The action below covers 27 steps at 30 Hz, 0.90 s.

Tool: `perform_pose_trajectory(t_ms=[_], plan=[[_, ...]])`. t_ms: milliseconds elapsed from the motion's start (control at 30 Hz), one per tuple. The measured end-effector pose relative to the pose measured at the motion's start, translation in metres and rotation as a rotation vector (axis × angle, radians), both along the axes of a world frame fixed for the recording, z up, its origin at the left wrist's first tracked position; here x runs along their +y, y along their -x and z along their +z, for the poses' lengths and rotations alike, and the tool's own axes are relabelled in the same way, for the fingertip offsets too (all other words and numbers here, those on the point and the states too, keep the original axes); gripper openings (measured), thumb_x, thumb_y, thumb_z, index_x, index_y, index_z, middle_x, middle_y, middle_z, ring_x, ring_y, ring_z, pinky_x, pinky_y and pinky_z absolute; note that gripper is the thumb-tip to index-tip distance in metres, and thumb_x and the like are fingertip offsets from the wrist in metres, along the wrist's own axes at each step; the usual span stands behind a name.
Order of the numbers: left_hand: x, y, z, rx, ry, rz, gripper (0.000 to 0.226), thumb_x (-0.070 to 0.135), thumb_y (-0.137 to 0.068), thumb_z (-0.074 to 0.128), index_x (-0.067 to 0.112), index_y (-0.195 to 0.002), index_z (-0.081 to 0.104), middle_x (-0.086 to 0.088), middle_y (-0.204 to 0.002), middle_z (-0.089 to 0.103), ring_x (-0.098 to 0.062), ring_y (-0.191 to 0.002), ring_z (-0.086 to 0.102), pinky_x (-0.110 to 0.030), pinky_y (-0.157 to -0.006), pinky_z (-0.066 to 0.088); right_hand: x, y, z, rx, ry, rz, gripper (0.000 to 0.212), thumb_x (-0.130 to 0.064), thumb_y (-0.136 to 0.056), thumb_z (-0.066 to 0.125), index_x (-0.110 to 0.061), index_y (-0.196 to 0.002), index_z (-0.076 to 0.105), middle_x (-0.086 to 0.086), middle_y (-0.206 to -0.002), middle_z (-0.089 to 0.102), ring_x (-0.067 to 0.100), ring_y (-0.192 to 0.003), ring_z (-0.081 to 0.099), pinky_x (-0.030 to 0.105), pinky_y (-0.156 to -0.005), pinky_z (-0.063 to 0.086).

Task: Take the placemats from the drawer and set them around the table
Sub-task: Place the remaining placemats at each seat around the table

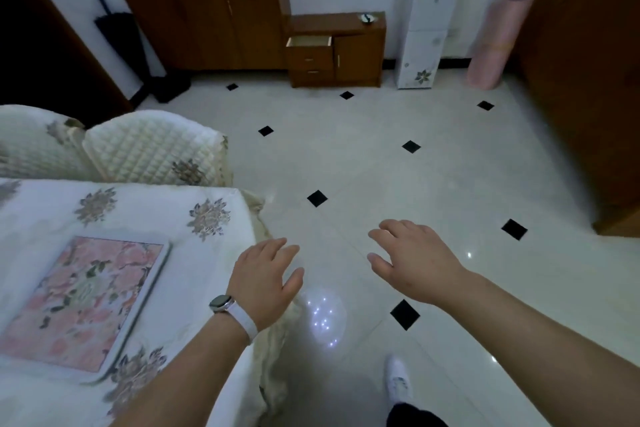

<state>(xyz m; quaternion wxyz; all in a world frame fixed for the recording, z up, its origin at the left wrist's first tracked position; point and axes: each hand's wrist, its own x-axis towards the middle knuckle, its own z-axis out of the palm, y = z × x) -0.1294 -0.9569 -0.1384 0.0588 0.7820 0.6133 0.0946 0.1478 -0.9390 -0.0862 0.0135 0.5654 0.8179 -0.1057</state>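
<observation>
one pink floral placemat [83,302] laid flat on counter [194,253], near corner. drawer [309,42] seen pulled open in low cabinet [356,55], well apart across floor [346,156]. left hand [265,282], right hand [412,262] empty, fingers apart, relaxed. step judged: next placemat to be fetched. floor open ahead; counter corner, chair [152,149] to be skirted at left.

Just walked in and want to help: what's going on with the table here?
A person is setting out placemats. One pink floral placemat already lies on the table. Across the tiled floor, the top drawer of the small cabinet stands open. The person's left grip and right grip are open and hold nothing, stretched out by the table's corner, facing that cabinet.
</observation>
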Motion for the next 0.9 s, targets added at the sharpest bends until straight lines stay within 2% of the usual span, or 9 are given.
perform_pose_trajectory(t_ms=[100,200,267,467,600,733,900], plan=[[0.022,-0.01,0.012,0.034,-0.001,0.098,0.043,0.046,-0.087,0.048,0.023,-0.118,0.066,-0.005,-0.123,0.065,-0.026,-0.111,0.06,-0.041,-0.093,0.047,0.047,-0.008,0.004,0.024,-0.001,0.095,0.052,-0.051,-0.096,0.031,-0.024,-0.135,0.052,-0.001,-0.138,0.051,0.022,-0.125,0.048,0.037,-0.102,0.034],[0.037,-0.014,0.03,0.074,-0.042,0.218,0.041,0.045,-0.086,0.05,0.023,-0.115,0.067,-0.004,-0.118,0.067,-0.026,-0.108,0.062,-0.04,-0.091,0.047,0.096,-0.003,0.006,0.057,-0.028,0.208,0.056,-0.051,-0.087,0.031,-0.018,-0.116,0.066,0.004,-0.119,0.065,0.027,-0.105,0.062,0.042,-0.088,0.048],[0.041,-0.009,0.04,0.102,-0.04,0.291,0.042,0.046,-0.086,0.048,0.022,-0.115,0.068,-0.005,-0.119,0.067,-0.028,-0.107,0.063,-0.042,-0.091,0.048,0.124,0.01,0.007,0.053,-0.038,0.289,0.053,-0.05,-0.086,0.034,-0.016,-0.11,0.068,0.005,-0.111,0.067,0.029,-0.098,0.064,0.042,-0.082,0.051],[0.023,0.043,0.052,0.152,-0.026,0.566,0.046,0.048,-0.089,0.043,0.02,-0.117,0.066,-0.009,-0.121,0.066,-0.033,-0.108,0.061,-0.049,-0.092,0.049,0.166,0.088,0.017,0.095,-0.054,0.57,0.054,-0.051,-0.089,0.033,-0.02,-0.121,0.064,0.003,-0.121,0.064,0.026,-0.109,0.061,0.04,-0.089,0.047],[0.003,0.083,0.04,0.17,0.009,0.713,0.047,0.048,-0.088,0.043,0.019,-0.117,0.066,-0.01,-0.122,0.065,-0.035,-0.109,0.061,-0.051,-0.089,0.05,0.188,0.151,0.01,0.08,-0.052,0.72,0.046,-0.048,-0.097,0.038,-0.025,-0.134,0.052,-0.002,-0.134,0.053,0.021,-0.124,0.047,0.037,-0.101,0.033],[-0.008,0.126,0.021,0.139,0.087,0.851,0.051,0.05,-0.086,0.041,0.02,-0.118,0.065,-0.01,-0.125,0.064,-0.034,-0.112,0.059,-0.051,-0.092,0.05,0.202,0.213,0.0,0.058,-0.009,0.817,0.048,-0.049,-0.098,0.036,-0.026,-0.14,0.045,-0.003,-0.142,0.046,0.019,-0.13,0.041,0.035,-0.106,0.03],[-0.025,0.177,-0.007,0.094,0.177,0.981,0.054,0.05,-0.083,0.038,0.019,-0.116,0.067,-0.011,-0.121,0.066,-0.033,-0.11,0.062,-0.049,-0.091,0.051,0.217,0.283,-0.004,-0.024,-0.023,0.914,0.052,-0.054,-0.095,0.031,-0.028,-0.138,0.047,-0.007,-0.139,0.049,0.017,-0.126,0.045,0.035,-0.103,0.033]])
